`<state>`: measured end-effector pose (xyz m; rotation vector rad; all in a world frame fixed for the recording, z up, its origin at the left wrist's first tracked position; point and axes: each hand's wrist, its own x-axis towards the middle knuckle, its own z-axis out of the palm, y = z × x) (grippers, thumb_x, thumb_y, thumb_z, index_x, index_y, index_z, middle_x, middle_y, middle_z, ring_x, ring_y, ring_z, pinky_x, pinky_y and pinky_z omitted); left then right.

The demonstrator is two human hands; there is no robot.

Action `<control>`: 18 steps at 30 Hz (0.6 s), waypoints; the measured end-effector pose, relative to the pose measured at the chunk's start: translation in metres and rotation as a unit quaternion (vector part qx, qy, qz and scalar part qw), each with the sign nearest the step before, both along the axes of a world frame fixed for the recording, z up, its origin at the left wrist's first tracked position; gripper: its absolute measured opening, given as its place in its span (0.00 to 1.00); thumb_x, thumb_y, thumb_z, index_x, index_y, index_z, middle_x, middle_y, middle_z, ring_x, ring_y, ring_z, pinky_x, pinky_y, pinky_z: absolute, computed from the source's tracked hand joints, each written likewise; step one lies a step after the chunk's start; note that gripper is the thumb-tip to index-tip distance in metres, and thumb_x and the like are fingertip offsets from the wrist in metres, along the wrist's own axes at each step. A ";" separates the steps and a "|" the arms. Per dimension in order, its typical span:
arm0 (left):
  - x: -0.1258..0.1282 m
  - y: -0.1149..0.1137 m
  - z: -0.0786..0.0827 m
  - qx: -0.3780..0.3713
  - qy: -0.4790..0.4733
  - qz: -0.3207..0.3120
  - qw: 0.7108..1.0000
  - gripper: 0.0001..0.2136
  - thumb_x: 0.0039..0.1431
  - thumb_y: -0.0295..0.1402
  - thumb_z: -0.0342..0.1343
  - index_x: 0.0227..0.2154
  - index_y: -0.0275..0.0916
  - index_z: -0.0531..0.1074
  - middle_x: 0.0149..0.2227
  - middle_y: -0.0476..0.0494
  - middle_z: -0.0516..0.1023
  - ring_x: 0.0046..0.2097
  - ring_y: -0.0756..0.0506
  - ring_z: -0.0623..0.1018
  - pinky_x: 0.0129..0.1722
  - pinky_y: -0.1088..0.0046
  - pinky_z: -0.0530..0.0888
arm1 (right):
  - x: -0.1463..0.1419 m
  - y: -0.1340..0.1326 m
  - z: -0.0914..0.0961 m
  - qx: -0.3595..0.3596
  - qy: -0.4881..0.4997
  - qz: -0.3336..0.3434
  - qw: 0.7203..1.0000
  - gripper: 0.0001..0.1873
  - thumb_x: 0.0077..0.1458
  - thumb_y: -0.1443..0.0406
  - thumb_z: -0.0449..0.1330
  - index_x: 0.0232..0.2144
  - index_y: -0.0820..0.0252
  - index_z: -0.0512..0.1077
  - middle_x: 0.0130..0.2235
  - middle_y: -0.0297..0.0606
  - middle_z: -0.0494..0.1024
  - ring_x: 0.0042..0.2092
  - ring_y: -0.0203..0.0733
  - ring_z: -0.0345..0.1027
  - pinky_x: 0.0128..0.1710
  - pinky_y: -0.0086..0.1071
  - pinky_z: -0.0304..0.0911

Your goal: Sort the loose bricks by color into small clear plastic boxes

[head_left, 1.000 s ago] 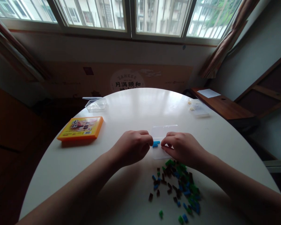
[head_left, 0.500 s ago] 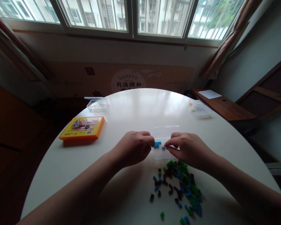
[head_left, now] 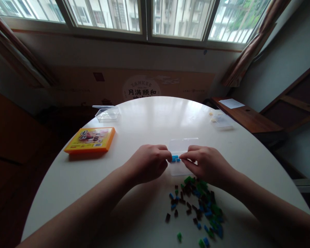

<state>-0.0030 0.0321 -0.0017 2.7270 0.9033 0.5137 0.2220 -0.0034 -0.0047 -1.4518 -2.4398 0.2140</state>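
Note:
Small blue building blocks (head_left: 175, 158) sit together in a clear plastic case (head_left: 182, 170) that lies open in the middle of the table. My left hand (head_left: 150, 163) is closed at the case's left side, its fingertips against the left end of the blue blocks. From the right, my right hand (head_left: 205, 160) pinches a small blue block (head_left: 178, 159) close against the others. The fingers partly hide the blocks, and whether they are joined is too small to tell. Nearer to me lies a loose pile of green, dark brown and blue blocks (head_left: 201, 198).
An orange box with a yellow printed top (head_left: 93, 139) lies at the left of the white round table (head_left: 74, 193). Behind it stands an open clear container (head_left: 107, 114). Another clear case (head_left: 223, 122) with pale pieces lies at the far right.
My right hand has brought the small blue block left, up to the other blue blocks in the case. My left hand has hardly moved.

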 end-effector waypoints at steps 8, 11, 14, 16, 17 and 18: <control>0.000 0.000 -0.002 0.000 0.004 0.002 1.000 0.10 0.53 0.23 0.50 0.30 0.41 0.76 0.34 0.49 0.79 0.28 0.49 0.75 0.29 0.74 0.70 | -0.001 0.002 -0.005 -0.003 0.003 0.004 1.000 0.10 0.59 0.63 0.57 0.34 0.49 0.79 0.33 0.30 0.77 0.30 0.34 0.67 0.30 0.30 0.54; 0.000 0.000 -0.001 -0.001 0.008 0.004 1.000 0.10 0.53 0.23 0.50 0.30 0.41 0.76 0.35 0.48 0.79 0.28 0.49 0.75 0.30 0.74 0.71 | -0.002 0.003 -0.006 -0.003 0.006 0.005 1.000 0.10 0.59 0.64 0.57 0.35 0.50 0.80 0.34 0.31 0.77 0.31 0.35 0.68 0.29 0.30 0.54; 0.000 0.000 0.000 -0.001 0.011 0.004 1.000 0.10 0.54 0.24 0.50 0.30 0.41 0.76 0.35 0.48 0.79 0.28 0.49 0.75 0.29 0.74 0.70 | -0.002 0.003 -0.006 -0.004 0.007 0.008 1.000 0.11 0.59 0.64 0.57 0.36 0.49 0.80 0.34 0.32 0.78 0.31 0.35 0.68 0.29 0.29 0.54; 0.000 0.000 0.000 0.001 0.012 0.004 1.000 0.10 0.54 0.24 0.50 0.30 0.40 0.76 0.34 0.48 0.79 0.28 0.49 0.75 0.29 0.74 0.70 | -0.001 0.003 -0.006 -0.004 0.007 0.009 1.000 0.11 0.59 0.64 0.57 0.36 0.49 0.80 0.34 0.32 0.78 0.31 0.35 0.68 0.30 0.29 0.55; 0.000 0.000 0.000 0.001 0.011 0.004 1.000 0.10 0.53 0.24 0.50 0.30 0.40 0.76 0.34 0.48 0.79 0.28 0.49 0.75 0.29 0.74 0.70 | -0.001 0.003 -0.006 -0.003 0.007 0.009 1.000 0.10 0.59 0.64 0.57 0.36 0.49 0.80 0.34 0.32 0.78 0.31 0.35 0.68 0.30 0.29 0.55; 0.000 0.000 0.000 0.002 0.011 0.004 1.000 0.10 0.53 0.24 0.50 0.30 0.40 0.76 0.34 0.48 0.79 0.28 0.49 0.75 0.29 0.74 0.70 | -0.001 0.003 -0.006 -0.002 0.007 0.009 1.000 0.11 0.59 0.64 0.57 0.36 0.49 0.80 0.34 0.32 0.78 0.31 0.35 0.69 0.30 0.29 0.55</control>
